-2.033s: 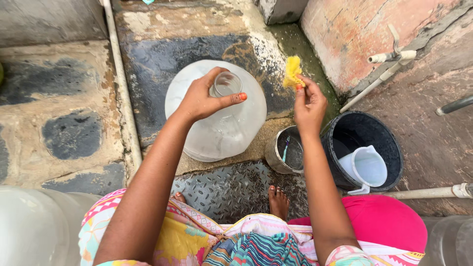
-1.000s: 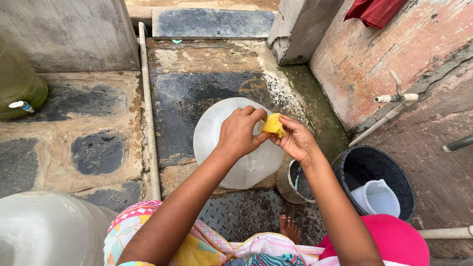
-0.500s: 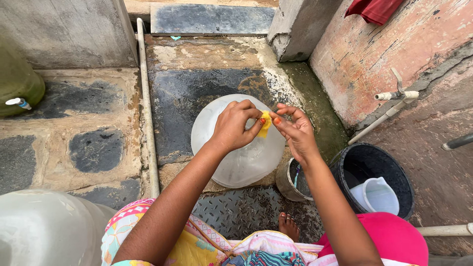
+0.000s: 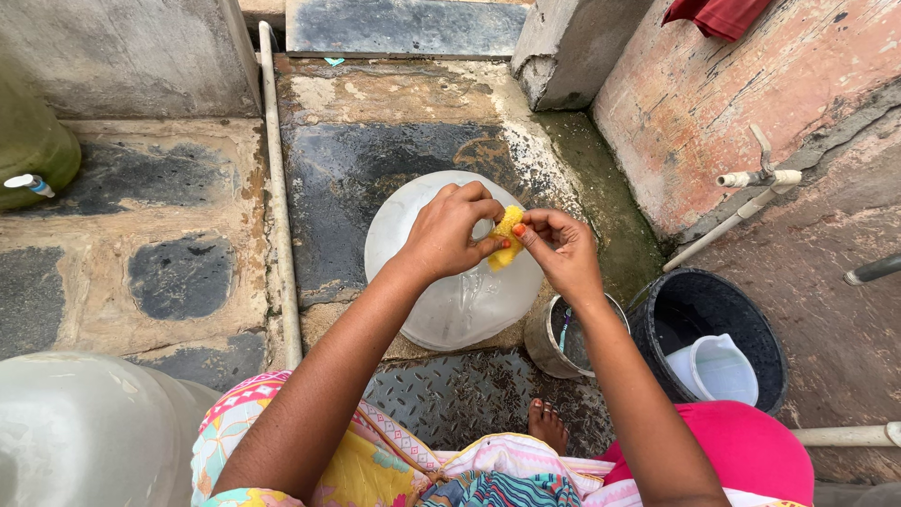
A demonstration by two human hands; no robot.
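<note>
A large clear plastic water jug point(image 4: 450, 300) stands upright on the wet concrete floor in front of me. Over its top, my left hand point(image 4: 450, 230) and my right hand point(image 4: 563, 249) meet on a small yellow sponge point(image 4: 505, 237). Both hands pinch the sponge between thumb and fingers, just above the jug's mouth, which the hands hide.
A small metal tin point(image 4: 563, 338) sits right of the jug, and a black bucket point(image 4: 694, 319) holding a white plastic mug point(image 4: 721, 368) beyond it. A tap pipe point(image 4: 751, 183) juts from the right wall. Another clear jug point(image 4: 84, 432) is at lower left, a green container point(image 4: 33, 150) at far left.
My right hand brought the yellow sponge down from the right to the jug's mouth. My left hand stays at the jug's top and now also pinches the sponge.
</note>
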